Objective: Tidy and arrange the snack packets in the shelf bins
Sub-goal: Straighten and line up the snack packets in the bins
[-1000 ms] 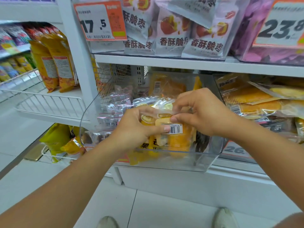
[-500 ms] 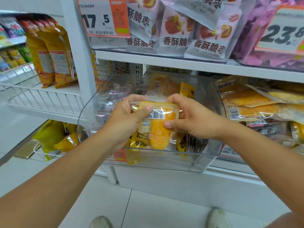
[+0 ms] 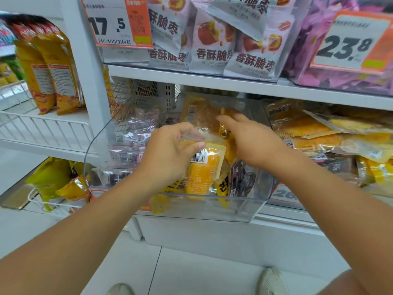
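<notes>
I see a shop aisle with a white tiled floor (image 3: 136, 265) under even, bright light. A white metal shelving unit (image 3: 212, 81) fills my view, its upright post (image 3: 85, 71) rising at left. Beside it a white wire shelf (image 3: 42, 128) juts out. Orange price tags (image 3: 119, 22) hang along the shelf edges, one reading 17.5.
</notes>
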Tool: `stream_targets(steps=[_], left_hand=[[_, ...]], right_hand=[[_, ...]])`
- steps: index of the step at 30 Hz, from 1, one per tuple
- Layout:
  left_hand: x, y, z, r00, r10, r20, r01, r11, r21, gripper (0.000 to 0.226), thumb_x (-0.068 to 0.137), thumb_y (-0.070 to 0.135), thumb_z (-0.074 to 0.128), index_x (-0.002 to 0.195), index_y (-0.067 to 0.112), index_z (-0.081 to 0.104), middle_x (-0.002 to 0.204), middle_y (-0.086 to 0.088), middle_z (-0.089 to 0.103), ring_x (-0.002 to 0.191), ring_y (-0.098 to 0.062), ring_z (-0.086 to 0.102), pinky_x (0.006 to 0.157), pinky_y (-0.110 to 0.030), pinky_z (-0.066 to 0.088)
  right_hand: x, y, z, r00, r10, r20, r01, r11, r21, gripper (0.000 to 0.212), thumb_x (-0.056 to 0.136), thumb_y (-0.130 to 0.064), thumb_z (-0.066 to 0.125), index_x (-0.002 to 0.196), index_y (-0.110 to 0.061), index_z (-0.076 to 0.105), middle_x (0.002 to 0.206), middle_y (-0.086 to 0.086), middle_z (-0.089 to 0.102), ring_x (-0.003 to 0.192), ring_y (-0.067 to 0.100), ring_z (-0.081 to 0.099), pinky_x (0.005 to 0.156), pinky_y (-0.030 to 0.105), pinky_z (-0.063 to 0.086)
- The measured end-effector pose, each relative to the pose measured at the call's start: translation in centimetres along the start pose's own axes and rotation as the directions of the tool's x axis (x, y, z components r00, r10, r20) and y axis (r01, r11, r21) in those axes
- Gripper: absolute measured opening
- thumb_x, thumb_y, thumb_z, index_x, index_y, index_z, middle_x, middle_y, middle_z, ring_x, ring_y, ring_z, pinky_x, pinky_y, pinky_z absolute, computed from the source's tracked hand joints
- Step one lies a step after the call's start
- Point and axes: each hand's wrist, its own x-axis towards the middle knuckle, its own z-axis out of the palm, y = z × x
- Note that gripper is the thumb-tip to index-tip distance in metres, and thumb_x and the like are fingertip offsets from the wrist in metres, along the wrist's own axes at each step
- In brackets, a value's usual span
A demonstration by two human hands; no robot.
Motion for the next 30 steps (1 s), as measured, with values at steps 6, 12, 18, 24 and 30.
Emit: stream_targets(steps=[6, 12, 18, 24, 30], left_hand=[[0.0, -0.6, -1.2, 0.991, -0.059, -0.124, 0.051, 0.997, -0.061, 0.009, 0.092, 0.027, 0.071, 0.084, 0.023, 0.072, 0.086, 0.014, 0.071, 0.084, 0.002, 0.064, 0.077, -0.024, 0.048], [0.2, -1.4, -3.1, 0.941, 0.022, -0.338, -0.017, 1.0, 0.017, 0.01, 0.095, 0.023, 0.068, 0.085, 0.022, 0.069, 0.087, 0.017, 0.068, 0.084, 0.006, 0.063, 0.072, -0.018, 0.049], [0.4, -2.0, -3.6, 0.925, -0.07, -0.373, 0.051, 0.997, -0.061, 0.011, 0.093, 0.023, 0.07, 0.083, 0.027, 0.07, 0.087, 0.014, 0.07, 0.081, 0.003, 0.064, 0.072, -0.025, 0.052], [0.6, -1.0, -3.5, 0.849, -0.433, -0.303, 0.155, 0.752, -0.64, 0.011, 0.094, 0.017, 0.069, 0.084, 0.02, 0.071, 0.087, -0.007, 0.073, 0.087, -0.035, 0.071, 0.079, -0.065, 0.056], [1.2, -0.8, -2.9, 0.755, -0.649, -0.093, 0.197, 0.359, -0.912, 0.026, 0.102, 0.017, 0.055, 0.125, 0.006, 0.062, 0.112, -0.018, 0.072, 0.091, -0.03, 0.074, 0.074, -0.047, 0.062]], right_hand=[[0.4, -1.0, -1.1, 0.998, -0.057, -0.01, 0.057, 0.997, -0.057, 0.016, 0.088, -0.009, 0.066, 0.092, -0.024, 0.063, 0.129, 0.007, 0.045, 0.086, 0.033, 0.061, 0.069, 0.041, 0.052], [-2.6, -2.0, -4.2, 0.956, -0.202, -0.213, 0.203, 0.979, -0.017, 0.008, 0.09, -0.027, 0.069, 0.086, -0.02, 0.066, 0.121, 0.0, 0.046, 0.071, 0.025, 0.057, 0.068, 0.04, 0.05], [-4.5, -2.9, -6.4, 0.854, -0.14, -0.501, 0.327, 0.893, 0.308, 0.016, 0.098, -0.026, 0.06, 0.087, -0.014, 0.061, 0.07, -0.01, 0.057, 0.058, 0.009, 0.056, 0.065, 0.036, 0.048], [-2.7, -3.7, -2.0, 0.968, 0.245, 0.054, -0.187, 0.564, 0.804, 0.031, 0.101, -0.023, 0.057, 0.091, 0.006, 0.058, 0.053, 0.013, 0.061, 0.039, 0.019, 0.062, 0.042, 0.029, 0.052], [-2.4, -5.0, -2.6, 0.917, 0.279, 0.285, -0.331, 0.135, 0.934, 0.037, 0.096, -0.037, 0.064, 0.108, -0.002, 0.06, 0.077, 0.017, 0.063, 0.045, 0.019, 0.063, 0.051, 0.034, 0.06]])
